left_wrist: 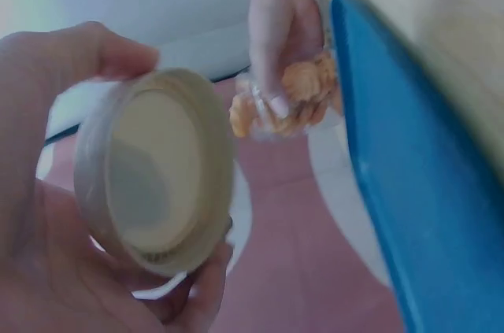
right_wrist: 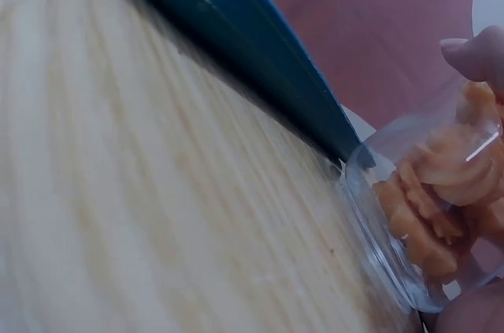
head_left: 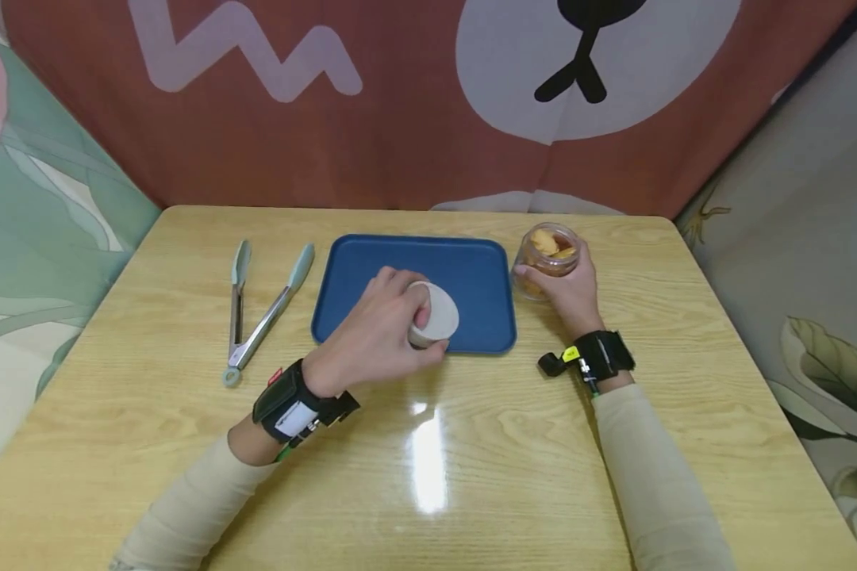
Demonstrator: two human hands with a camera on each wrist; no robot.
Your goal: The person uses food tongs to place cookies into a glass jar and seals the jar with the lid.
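My left hand [head_left: 378,329] grips a round whitish lid [head_left: 440,316] by its rim, above the front part of a blue tray [head_left: 414,252]. In the left wrist view the hollow underside of the lid [left_wrist: 161,172] shows, with fingers and thumb around its edge. My right hand [head_left: 574,289] holds a clear jar [head_left: 532,285] at the tray's right side. The jar's mouth is uncovered, and orange-brown swirled cookies [head_left: 548,242] fill it. Up close in the right wrist view, the cookies [right_wrist: 441,199] press against the transparent wall, and the jar stands on the table.
Tongs with pale blue-grey tips [head_left: 267,317] lie spread on the wooden table [head_left: 514,476], left of the tray. Behind the table hangs a reddish-brown cloth [head_left: 400,151]. Patterned cloths [head_left: 793,238] flank the sides.
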